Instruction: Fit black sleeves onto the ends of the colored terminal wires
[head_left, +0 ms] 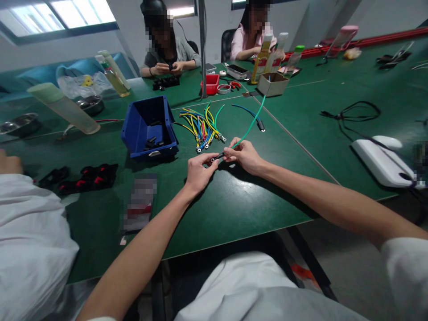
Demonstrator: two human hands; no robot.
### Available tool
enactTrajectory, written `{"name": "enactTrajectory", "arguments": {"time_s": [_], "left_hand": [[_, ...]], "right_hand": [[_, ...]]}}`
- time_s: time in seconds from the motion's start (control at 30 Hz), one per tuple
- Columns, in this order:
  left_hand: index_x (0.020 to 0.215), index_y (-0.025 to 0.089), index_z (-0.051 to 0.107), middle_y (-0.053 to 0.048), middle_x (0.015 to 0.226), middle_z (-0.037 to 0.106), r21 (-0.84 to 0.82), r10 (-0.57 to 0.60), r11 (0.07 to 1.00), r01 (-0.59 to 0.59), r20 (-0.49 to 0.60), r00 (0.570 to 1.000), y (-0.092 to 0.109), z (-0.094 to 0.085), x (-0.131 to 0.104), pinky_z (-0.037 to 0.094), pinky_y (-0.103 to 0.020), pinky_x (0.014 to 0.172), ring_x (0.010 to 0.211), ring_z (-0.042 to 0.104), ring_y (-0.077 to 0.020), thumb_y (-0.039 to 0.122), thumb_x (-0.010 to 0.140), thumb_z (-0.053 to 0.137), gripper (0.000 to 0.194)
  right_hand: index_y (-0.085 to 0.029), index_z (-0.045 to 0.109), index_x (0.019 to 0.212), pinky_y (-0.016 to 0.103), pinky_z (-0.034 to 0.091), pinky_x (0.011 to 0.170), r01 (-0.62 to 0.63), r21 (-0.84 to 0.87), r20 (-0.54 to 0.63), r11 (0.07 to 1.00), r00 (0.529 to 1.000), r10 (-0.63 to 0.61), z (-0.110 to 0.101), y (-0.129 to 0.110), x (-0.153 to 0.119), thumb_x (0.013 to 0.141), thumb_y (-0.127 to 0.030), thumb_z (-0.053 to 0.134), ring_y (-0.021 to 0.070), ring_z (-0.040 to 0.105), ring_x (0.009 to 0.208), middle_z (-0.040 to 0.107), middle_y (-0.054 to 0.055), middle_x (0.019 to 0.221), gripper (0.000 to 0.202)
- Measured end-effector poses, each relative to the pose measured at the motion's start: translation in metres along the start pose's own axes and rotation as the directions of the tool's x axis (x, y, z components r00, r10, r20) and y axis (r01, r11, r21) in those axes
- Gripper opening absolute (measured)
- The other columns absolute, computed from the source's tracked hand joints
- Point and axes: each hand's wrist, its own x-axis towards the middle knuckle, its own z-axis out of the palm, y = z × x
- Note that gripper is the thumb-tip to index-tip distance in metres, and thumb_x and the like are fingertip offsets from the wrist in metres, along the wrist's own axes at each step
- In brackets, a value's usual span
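A green wire (251,123) runs up and right from my fingers. Its near end carries a black sleeve (219,156) and a metal ring terminal (213,159). My left hand (199,171) pinches this end at the terminal and sleeve. Close beside it, my right hand (244,156) is closed around the wire just behind the sleeve. Beyond my hands lies a pile of yellow, blue, red and green wires (202,125) with ring terminals. A single blue wire (247,110) with a black sleeve (260,125) lies to the right of the pile.
Left of the pile stands a blue bin (147,154) holding small black pieces. A phone-like flat object (142,200) and black-and-red parts (88,179) lie nearer left. A small cardboard box (274,86) is farther back; a white device (381,162) sits right. Other people sit around the table.
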Motion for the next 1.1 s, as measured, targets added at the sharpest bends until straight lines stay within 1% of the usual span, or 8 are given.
{"name": "enactTrajectory", "arguments": {"time_s": [0.2, 0.4, 0.53, 0.67, 0.8, 0.93, 1.0, 1.1], "left_hand": [[0.098, 0.016, 0.076, -0.006, 0.082, 0.074, 0.009, -0.011, 1.000, 0.011, -0.024, 1.000, 0.000, 0.000, 0.000, 0.050, -0.027, 0.065, 0.063, 0.060, -0.0126, 0.033, 0.079, 0.071, 0.026], [0.098, 0.017, 0.076, -0.005, 0.083, 0.074, 0.001, -0.010, 1.000, 0.010, -0.008, 1.000, -0.003, 0.001, 0.000, 0.049, -0.026, 0.063, 0.062, 0.059, -0.0123, 0.034, 0.079, 0.071, 0.025], [0.098, 0.018, 0.075, -0.004, 0.081, 0.074, 0.019, -0.002, 1.000, 0.002, -0.003, 1.000, -0.004, 0.001, 0.000, 0.049, -0.025, 0.061, 0.062, 0.060, -0.0120, 0.032, 0.079, 0.070, 0.024], [0.097, 0.018, 0.075, -0.004, 0.083, 0.074, 0.039, 0.022, 0.999, -0.023, 0.015, 1.000, 0.000, 0.000, 0.000, 0.049, -0.025, 0.061, 0.062, 0.061, -0.0118, 0.027, 0.080, 0.069, 0.021], [0.096, 0.018, 0.074, -0.003, 0.085, 0.075, 0.095, 0.070, 0.993, -0.072, 0.020, 0.997, 0.005, -0.001, -0.001, 0.052, -0.025, 0.065, 0.065, 0.063, -0.0119, 0.020, 0.079, 0.069, 0.018], [0.095, 0.018, 0.074, -0.003, 0.085, 0.075, 0.185, 0.128, 0.975, -0.126, -0.001, 0.992, 0.007, -0.001, -0.002, 0.053, -0.026, 0.070, 0.067, 0.064, -0.0124, 0.016, 0.079, 0.068, 0.018], [0.095, 0.018, 0.074, -0.004, 0.085, 0.075, 0.218, 0.143, 0.966, -0.137, -0.013, 0.990, 0.009, -0.001, -0.002, 0.053, -0.026, 0.071, 0.069, 0.065, -0.0130, 0.016, 0.080, 0.066, 0.017], [0.095, 0.018, 0.074, -0.004, 0.085, 0.075, 0.232, 0.130, 0.965, -0.124, -0.014, 0.991, 0.011, -0.001, -0.003, 0.052, -0.027, 0.072, 0.070, 0.066, -0.0141, 0.020, 0.082, 0.064, 0.016]], "right_hand": [[-0.018, 0.050, 0.078, 0.023, 0.056, 0.056, 0.004, 0.036, 0.008, 0.999, 1.000, -0.004, -0.001, 0.001, 0.000, 0.062, -0.042, 0.086, 0.0135, 0.068, 0.060, 0.065, -0.002, 0.063, 0.046], [-0.018, 0.050, 0.078, 0.023, 0.056, 0.057, 0.008, 0.030, 0.009, 1.000, 1.000, -0.008, -0.001, 0.002, 0.001, 0.063, -0.042, 0.085, 0.0140, 0.069, 0.061, 0.066, -0.001, 0.064, 0.045], [-0.019, 0.050, 0.078, 0.024, 0.056, 0.057, 0.017, 0.025, -0.001, 1.000, 1.000, -0.017, -0.002, 0.003, 0.001, 0.063, -0.042, 0.085, 0.0142, 0.069, 0.061, 0.066, -0.001, 0.066, 0.045], [-0.019, 0.050, 0.079, 0.024, 0.056, 0.057, 0.012, 0.012, -0.009, 1.000, 1.000, -0.011, -0.002, 0.003, 0.001, 0.063, -0.042, 0.085, 0.0140, 0.069, 0.061, 0.066, -0.001, 0.065, 0.045], [-0.019, 0.050, 0.078, 0.023, 0.056, 0.057, 0.010, 0.002, -0.023, 1.000, 1.000, -0.010, -0.001, 0.002, 0.000, 0.063, -0.043, 0.085, 0.0136, 0.068, 0.061, 0.065, -0.001, 0.064, 0.045], [-0.019, 0.050, 0.077, 0.023, 0.055, 0.055, 0.007, -0.002, -0.027, 1.000, 1.000, -0.007, 0.000, 0.001, -0.001, 0.063, -0.043, 0.085, 0.0136, 0.068, 0.060, 0.065, -0.002, 0.063, 0.045], [-0.019, 0.050, 0.077, 0.023, 0.055, 0.055, 0.007, 0.000, -0.027, 1.000, 1.000, -0.007, 0.001, 0.000, -0.001, 0.063, -0.044, 0.085, 0.0135, 0.068, 0.060, 0.065, -0.002, 0.062, 0.045], [-0.019, 0.051, 0.075, 0.023, 0.055, 0.053, 0.015, -0.005, -0.036, 1.000, 0.999, -0.015, 0.003, -0.001, -0.003, 0.062, -0.045, 0.085, 0.0134, 0.067, 0.058, 0.065, -0.002, 0.061, 0.045]]}}
